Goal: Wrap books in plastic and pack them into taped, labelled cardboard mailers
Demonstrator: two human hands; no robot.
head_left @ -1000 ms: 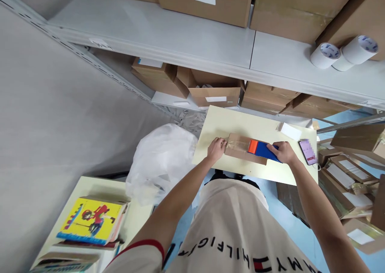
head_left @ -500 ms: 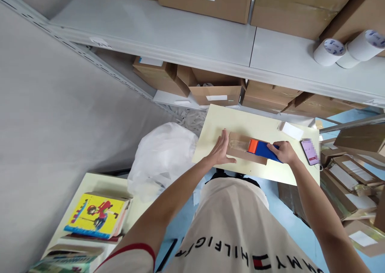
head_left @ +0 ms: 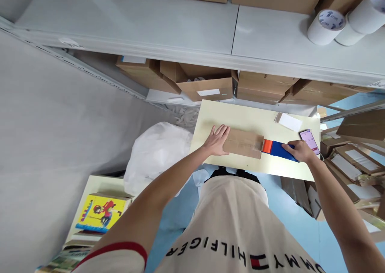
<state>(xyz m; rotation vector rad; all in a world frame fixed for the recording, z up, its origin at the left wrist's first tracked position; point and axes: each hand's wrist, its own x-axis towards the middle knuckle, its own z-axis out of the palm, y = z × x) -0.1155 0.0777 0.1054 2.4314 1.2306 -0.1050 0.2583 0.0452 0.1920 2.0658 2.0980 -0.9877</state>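
Note:
A narrow brown cardboard box [head_left: 244, 143] lies on the pale yellow table [head_left: 231, 112]. My left hand [head_left: 217, 141] rests on its left end, fingers stretched out. Beyond the box's right end, my right hand [head_left: 300, 149] grips the blue body of a tape dispenser [head_left: 278, 149]. The dispenser's orange front meets the box's right edge, where a shiny strip of clear tape shows.
Behind the box lie a small white-labelled packet [head_left: 289, 121] and a phone [head_left: 309, 141]. A white plastic bag [head_left: 158, 152] bulges at the left. Shelving [head_left: 192, 40] with cartons and tape rolls [head_left: 326, 26] rises behind; more boxes [head_left: 349, 170] are piled right.
My right hand has drawn the tape dispenser rightward, from over the box to its right end. My left hand stays at the left end, now lying flatter on the box. The view has shifted.

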